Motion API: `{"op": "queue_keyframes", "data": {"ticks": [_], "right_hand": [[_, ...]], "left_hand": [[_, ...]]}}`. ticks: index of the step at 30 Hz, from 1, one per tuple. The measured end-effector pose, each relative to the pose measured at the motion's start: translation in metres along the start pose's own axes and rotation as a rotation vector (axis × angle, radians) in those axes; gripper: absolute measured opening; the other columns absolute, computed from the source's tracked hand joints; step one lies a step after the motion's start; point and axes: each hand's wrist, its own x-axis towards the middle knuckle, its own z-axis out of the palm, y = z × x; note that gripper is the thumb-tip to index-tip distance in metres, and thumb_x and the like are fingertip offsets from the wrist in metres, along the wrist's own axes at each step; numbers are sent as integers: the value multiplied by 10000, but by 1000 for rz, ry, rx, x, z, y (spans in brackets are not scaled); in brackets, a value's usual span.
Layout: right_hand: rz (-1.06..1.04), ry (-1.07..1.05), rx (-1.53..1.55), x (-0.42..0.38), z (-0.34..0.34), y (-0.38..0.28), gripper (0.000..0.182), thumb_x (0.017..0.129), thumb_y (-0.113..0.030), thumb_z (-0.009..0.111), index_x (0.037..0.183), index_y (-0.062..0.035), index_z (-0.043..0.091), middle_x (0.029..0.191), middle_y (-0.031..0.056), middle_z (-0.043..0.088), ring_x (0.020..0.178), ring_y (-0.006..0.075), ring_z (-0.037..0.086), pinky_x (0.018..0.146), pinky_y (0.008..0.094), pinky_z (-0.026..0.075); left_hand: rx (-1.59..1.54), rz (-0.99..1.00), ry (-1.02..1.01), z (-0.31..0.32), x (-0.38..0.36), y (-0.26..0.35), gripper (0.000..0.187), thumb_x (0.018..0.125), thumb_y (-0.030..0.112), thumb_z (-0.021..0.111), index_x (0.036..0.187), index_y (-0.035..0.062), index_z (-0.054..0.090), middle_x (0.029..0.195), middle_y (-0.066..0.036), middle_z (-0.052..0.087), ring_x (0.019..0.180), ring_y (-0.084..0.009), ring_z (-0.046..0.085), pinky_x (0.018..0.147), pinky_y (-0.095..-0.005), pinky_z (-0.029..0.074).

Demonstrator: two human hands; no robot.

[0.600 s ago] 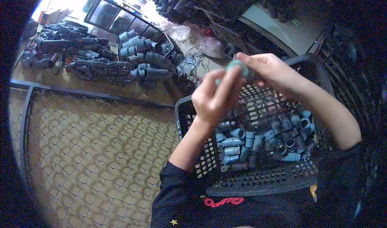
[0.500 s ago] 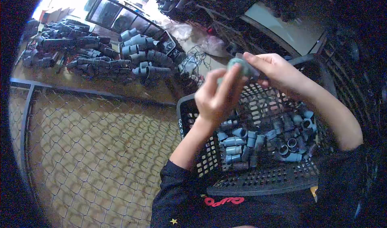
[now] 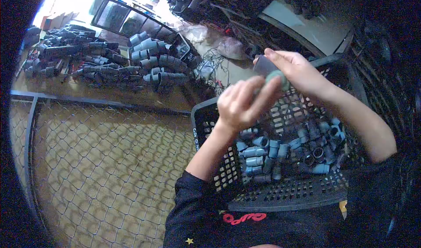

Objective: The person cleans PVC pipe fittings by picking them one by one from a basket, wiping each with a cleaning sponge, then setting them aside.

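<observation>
Above the basket, my right hand (image 3: 300, 70) is closed around a dark grey pipe fitting (image 3: 264, 65), its thumb along the upper side. My left hand (image 3: 237, 99) is just left of it, with blurred fingers pressing a small green rounded piece (image 3: 276, 77) against or close by the fitting. Motion blur keeps me from telling what the green piece is. Below both hands, the black plastic basket (image 3: 280, 202) holds many grey pipe fittings (image 3: 255, 152), some with their round openings facing up.
Left of the basket is a chain-link mesh panel (image 3: 105, 169) in a metal frame. Beyond it lie heaps of grey pipe fittings (image 3: 83, 50) and a black crate (image 3: 131, 22). Plastic bags (image 3: 230, 48) and tangled strands (image 3: 212, 68) lie behind the basket.
My left hand has moved slightly right, and the green piece has shifted right and down along the fitting. More of the fitting now shows in my right hand, which has barely moved.
</observation>
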Motion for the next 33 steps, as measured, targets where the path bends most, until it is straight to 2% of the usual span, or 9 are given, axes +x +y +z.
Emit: {"op": "queue_keyframes", "data": {"ticks": [6,9,10,15,19,23,28,31,33], "right_hand": [[-83,8,-50,4,-12,-4,486,993,-447,461,909,-23,683,777,-14,640,706,47,554,644,223,468],[110,-59,-53,-1,-18,-15,486,991,-453,462,912,-27,681,777,1,647,710,59,570,655,229,473],[83,-64,-70,-2,-17,-16,476,988,-447,472,924,-25,682,777,2,646,712,61,573,657,229,474],[-367,54,-256,1,-4,-3,426,974,-410,523,995,-13,677,777,-13,631,689,54,572,630,217,474],[87,-177,-38,-5,-14,-31,420,980,-372,522,1106,6,656,896,7,662,884,87,597,810,250,484],[-248,-38,-98,1,-5,0,430,986,-400,499,1134,-17,627,887,-12,625,737,48,578,673,213,490],[111,-216,-26,-6,-12,-29,378,1001,-328,490,1173,-10,603,963,24,648,883,69,563,795,238,466],[-173,-26,-186,-6,-3,-12,382,1000,-332,494,1145,3,606,946,28,644,833,66,571,754,232,469],[-193,-86,-234,-2,-9,-12,389,1002,-334,487,1109,17,616,932,22,648,845,68,570,768,233,469]], "left_hand": [[-18,-127,-4,-1,0,6,394,743,193,774,1119,115,686,820,-23,599,601,-136,585,485,-262,467],[32,-174,85,-1,-2,-7,398,737,171,777,1120,110,690,817,-33,606,600,-145,593,486,-262,474],[-27,-311,134,6,-4,-8,388,741,147,767,1121,112,695,823,-40,613,583,-149,590,474,-261,471],[-12,-104,-65,-9,-1,8,419,733,68,715,1149,109,689,857,-33,605,601,-121,571,479,-257,464],[33,-302,131,-1,2,-6,432,740,66,734,1167,99,671,813,-37,577,599,-145,573,463,-267,464],[-24,-146,-137,-13,-2,12,445,698,32,756,1134,102,698,853,-52,608,670,-160,622,528,-261,503],[75,-291,81,-4,0,-14,437,758,111,750,1185,135,666,831,-31,596,533,-128,539,432,-268,440],[-17,-367,-51,-8,1,6,398,729,31,765,1115,100,699,855,-59,605,700,-172,632,578,-296,531],[-75,-178,-178,-11,1,15,374,701,93,768,1072,108,727,847,-44,600,649,-147,597,504,-272,486]]}}
